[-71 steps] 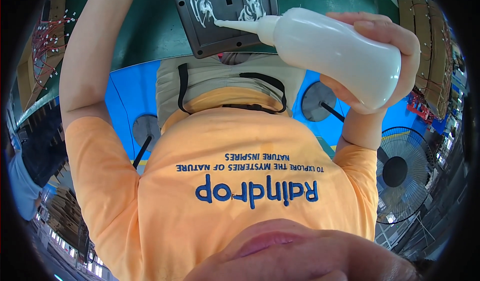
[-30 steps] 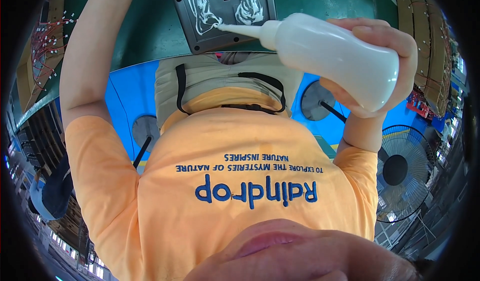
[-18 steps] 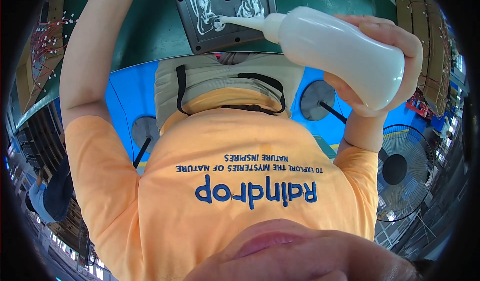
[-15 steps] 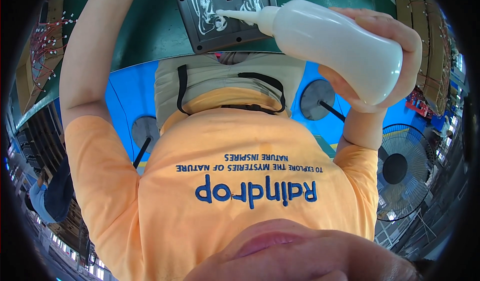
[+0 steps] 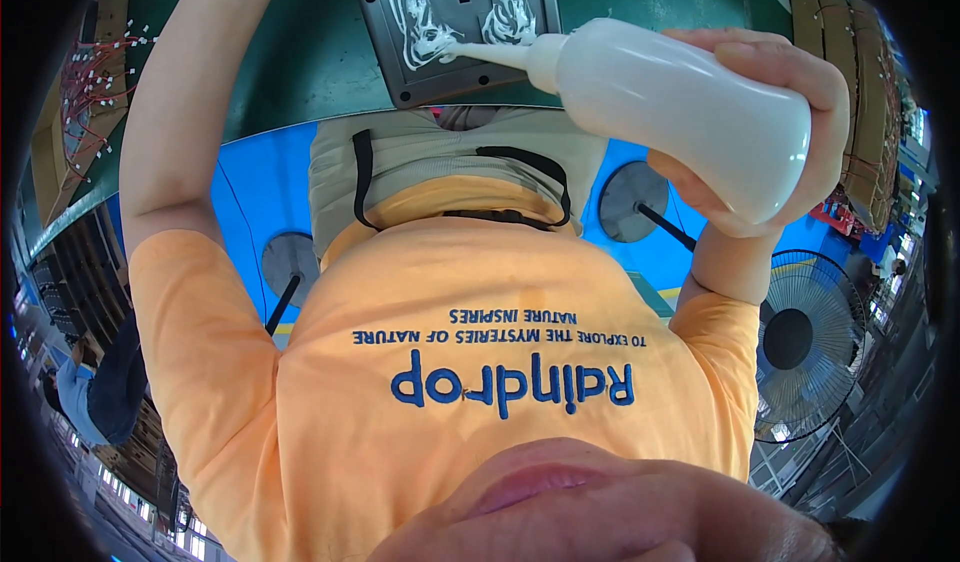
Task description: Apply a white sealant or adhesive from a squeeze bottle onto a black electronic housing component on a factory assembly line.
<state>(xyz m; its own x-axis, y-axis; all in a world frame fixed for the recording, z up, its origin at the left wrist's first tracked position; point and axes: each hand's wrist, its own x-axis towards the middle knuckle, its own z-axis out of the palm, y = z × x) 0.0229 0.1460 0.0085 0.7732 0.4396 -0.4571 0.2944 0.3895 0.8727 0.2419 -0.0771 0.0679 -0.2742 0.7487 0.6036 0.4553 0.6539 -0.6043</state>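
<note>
My right hand [image 5: 800, 112] is wrapped round a white squeeze bottle [image 5: 690, 112] with a long thin nozzle, held tilted and pointing left. The nozzle tip meets white paste [image 5: 425, 47] on a dark grey square panel [image 5: 465, 80], which has holes near its edges and a small square opening. Paste lies in wavy strands on both sides of that opening. The panel's far part is cut off by the top of the view. My left forearm [image 5: 200, 72] reaches up past the top edge, left of the panel, so my left hand is out of sight.
The panel lies on a green worktable [image 5: 290, 72]. Red wires with white connectors [image 5: 95, 102] hang over cardboard at the left, and more cardboard [image 5: 868, 112] stands at the right. A floor fan [image 5: 790, 340] is behind my right elbow. Another person [image 5: 85, 402] is far off at the left.
The bottle has shifted slightly toward me and to the right with my right hand. Its nozzle tip now touches lower on the left paste patch, nearer the panel's near edge.
</note>
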